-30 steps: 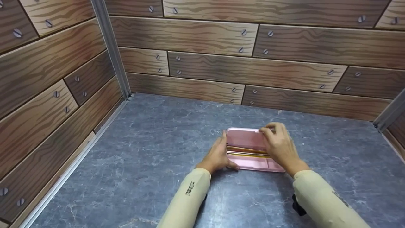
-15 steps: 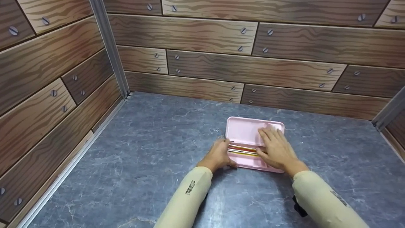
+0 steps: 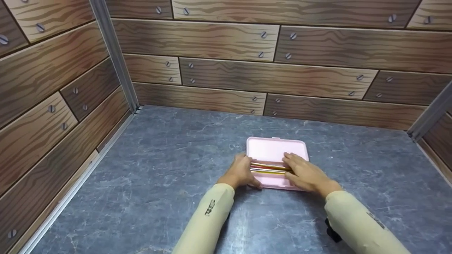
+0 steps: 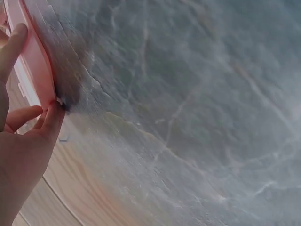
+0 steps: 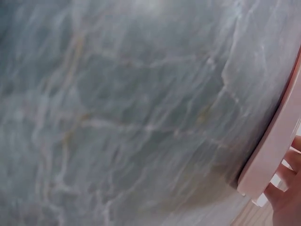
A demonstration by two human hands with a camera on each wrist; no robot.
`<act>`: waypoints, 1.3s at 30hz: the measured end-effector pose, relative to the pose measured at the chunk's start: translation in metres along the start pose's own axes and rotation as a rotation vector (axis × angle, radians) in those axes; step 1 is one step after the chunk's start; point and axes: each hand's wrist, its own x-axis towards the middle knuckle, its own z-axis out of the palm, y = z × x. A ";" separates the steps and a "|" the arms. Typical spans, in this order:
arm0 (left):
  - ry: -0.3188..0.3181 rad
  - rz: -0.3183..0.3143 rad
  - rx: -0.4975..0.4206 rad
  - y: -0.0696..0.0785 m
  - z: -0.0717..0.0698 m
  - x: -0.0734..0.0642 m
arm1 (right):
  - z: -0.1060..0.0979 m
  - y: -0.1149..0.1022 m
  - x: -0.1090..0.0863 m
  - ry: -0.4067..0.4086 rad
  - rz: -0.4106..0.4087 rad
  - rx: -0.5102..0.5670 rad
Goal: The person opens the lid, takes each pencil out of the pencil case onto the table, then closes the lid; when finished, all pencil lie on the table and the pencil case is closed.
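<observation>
Nearest you are your two pale sleeves (image 3: 206, 220), then your two hands: the left hand (image 3: 240, 171) grips the left end of the case, thumb at its near edge, while the right hand (image 3: 305, 173) lies flat over its right part, fingers extended and clenched on nothing that shows. The one pink case (image 3: 271, 180) sits on the desk (image 3: 176, 158) between them, its one lid (image 3: 270, 149) folded open on the far side. It looks like light, stiff, smooth plastic, likely to slide if pushed, so hold it by the end walls and go gently at the hinge. Inside you can count at least three thin pencils (image 3: 268, 169), running lengthwise; your right hand hides their right ends. Beyond stand two plank-patterned walls in full sight, the back wall (image 3: 226, 42) and the left wall (image 3: 46, 81).
</observation>
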 end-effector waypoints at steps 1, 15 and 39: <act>-0.002 0.005 0.000 -0.001 0.000 0.000 | 0.000 0.000 -0.001 0.013 -0.006 0.001; -0.025 -0.049 0.047 0.003 -0.005 0.001 | 0.004 0.002 -0.006 0.403 -0.183 -0.136; -0.048 -0.073 0.053 0.006 -0.004 0.005 | 0.005 0.019 -0.001 0.336 0.012 0.216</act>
